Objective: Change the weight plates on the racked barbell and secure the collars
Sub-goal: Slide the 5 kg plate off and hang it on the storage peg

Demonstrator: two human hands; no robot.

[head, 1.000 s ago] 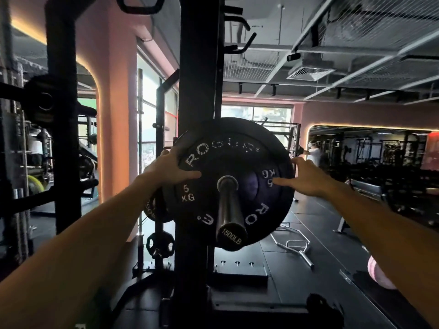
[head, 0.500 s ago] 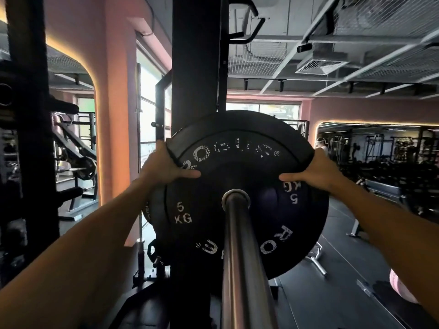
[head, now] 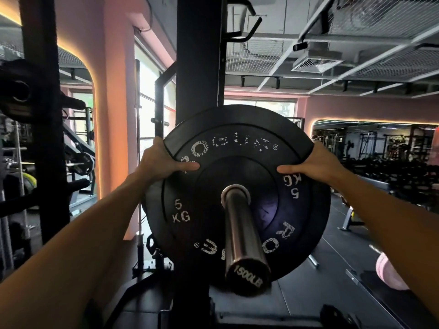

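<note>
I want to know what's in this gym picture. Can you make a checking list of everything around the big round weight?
Surface: dark gym floor.
Job's things: black 5 KG plate on the steel barbell sleeve, end cap marked 1500LB; no collar seen.
Clutter: pink ball on the floor at right.
Grippers: left hand and right hand grip the plate's upper rim, thumbs on its face.
Cables: nothing seen.
Surroundings: black rack upright behind the plate, pink walls, windows, more racks in the distance.

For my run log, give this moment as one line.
step: plate change | left hand: grips plate rim | right hand: grips rim | plate: on bar | collar: none seen
</note>
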